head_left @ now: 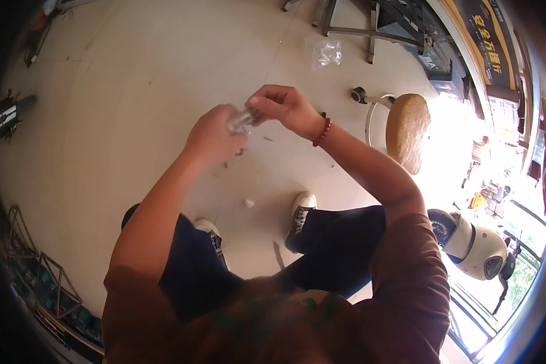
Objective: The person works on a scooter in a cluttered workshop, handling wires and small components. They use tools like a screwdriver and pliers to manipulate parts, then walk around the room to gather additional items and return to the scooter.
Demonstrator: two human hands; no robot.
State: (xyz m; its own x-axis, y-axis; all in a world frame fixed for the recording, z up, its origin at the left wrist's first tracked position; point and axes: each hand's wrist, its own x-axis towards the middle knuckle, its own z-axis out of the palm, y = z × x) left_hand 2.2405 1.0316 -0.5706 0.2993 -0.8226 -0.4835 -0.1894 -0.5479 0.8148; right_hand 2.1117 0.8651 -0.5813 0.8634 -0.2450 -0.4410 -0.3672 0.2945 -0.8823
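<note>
Held out in front of me over the floor, a small shiny, silvery or clear piece (pixel 241 121) sits between my two hands. My left hand (pixel 213 134), smeared by motion, is closed round its left end. With thumb and fingers, my right hand (pixel 287 110) pinches the other end; a dark red bead bracelet is on that wrist. Blur and my fingers hide much of the piece, so its kind cannot be told.
A round brown-topped stool (pixel 408 132) with a caster stands to the right. A clear plastic bag (pixel 326 54) lies near a dark metal frame (pixel 373 33). Small scraps dot the pale floor (pixel 115 115). Metal racks (pixel 57 282) are at lower left, a pale scooter (pixel 479 246) at right.
</note>
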